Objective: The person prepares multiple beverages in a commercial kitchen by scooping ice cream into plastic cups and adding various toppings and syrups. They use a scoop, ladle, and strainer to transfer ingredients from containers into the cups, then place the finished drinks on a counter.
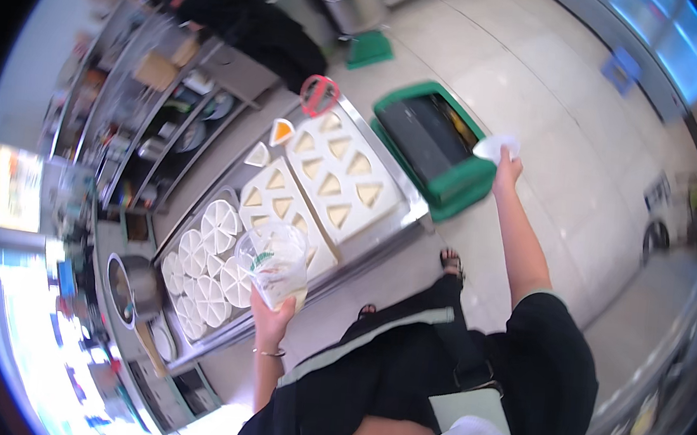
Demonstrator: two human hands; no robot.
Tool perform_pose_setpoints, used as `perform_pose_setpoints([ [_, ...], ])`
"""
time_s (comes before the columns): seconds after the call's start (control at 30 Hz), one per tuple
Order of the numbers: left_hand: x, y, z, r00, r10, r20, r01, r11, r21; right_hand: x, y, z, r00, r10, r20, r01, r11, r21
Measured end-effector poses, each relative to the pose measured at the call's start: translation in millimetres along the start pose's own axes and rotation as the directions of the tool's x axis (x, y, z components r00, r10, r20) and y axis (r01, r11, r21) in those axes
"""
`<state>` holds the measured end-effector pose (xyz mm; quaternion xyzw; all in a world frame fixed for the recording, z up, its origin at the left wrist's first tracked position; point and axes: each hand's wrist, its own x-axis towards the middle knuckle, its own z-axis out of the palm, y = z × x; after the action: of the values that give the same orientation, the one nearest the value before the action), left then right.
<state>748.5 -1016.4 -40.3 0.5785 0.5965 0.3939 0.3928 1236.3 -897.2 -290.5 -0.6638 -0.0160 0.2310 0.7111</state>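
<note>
My left hand (273, 318) grips a clear plastic tub (272, 257) with printed writing and whitish residue inside, held tilted above the table. Out to the side, my right hand (508, 168) pinches a thin white piece (492, 147), perhaps a lid, by the rim of a green bin (450, 192) with a dark inside. On the metal table (355, 252) lie two white slabs with triangular cut-outs, a far one (359, 203) and a nearer one (273, 195). White wedge-shaped pieces (220, 225) are grouped in several rounds. One wedge tray (281, 132) holds something orange.
A red round object (319, 95) sits at the table's far corner. A co-worker in dark clothes (242, 15) stands beyond, reaching towards a metal pot (354, 7). Another metal pot (137, 289) stands at the left. Shelves (166, 102) line the wall; a blue stool (621, 70) stands right.
</note>
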Motion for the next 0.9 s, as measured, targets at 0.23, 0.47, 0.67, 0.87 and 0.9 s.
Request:
perform_pose_setpoints([
  [0.23, -1, 42, 15, 0.979, -0.031, -0.201, 0.047, 0.996, 0.078, 109, 129, 109, 0.889, -0.248, 0.385, 0.457, 0.535, -0.711],
  [0.47, -79, 24, -33, 0.836, 0.0, -0.549, 0.205, 0.928, 0.312, 72, 92, 94, 0.802, 0.295, 0.52, 0.597, -0.383, -0.704],
  [0.67, -184, 13, -88, 0.668, -0.12, -0.735, 0.372, 0.909, 0.189, 79, 68, 91, 0.861, 0.115, 0.496, 0.473, 0.181, -0.862],
  [0.87, -320, -50, -185, 0.396, -0.173, -0.902, 0.242, 0.967, -0.08, -59, 118, -59, 0.811, 0.11, 0.575, 0.275, 0.795, -0.541],
  [0.9, -352, -71, -201, 0.347, -0.19, -0.919, 0.253, 0.962, -0.103, -118, 140, -76, 0.793, 0.265, 0.548, 0.146, 0.792, -0.593],
])
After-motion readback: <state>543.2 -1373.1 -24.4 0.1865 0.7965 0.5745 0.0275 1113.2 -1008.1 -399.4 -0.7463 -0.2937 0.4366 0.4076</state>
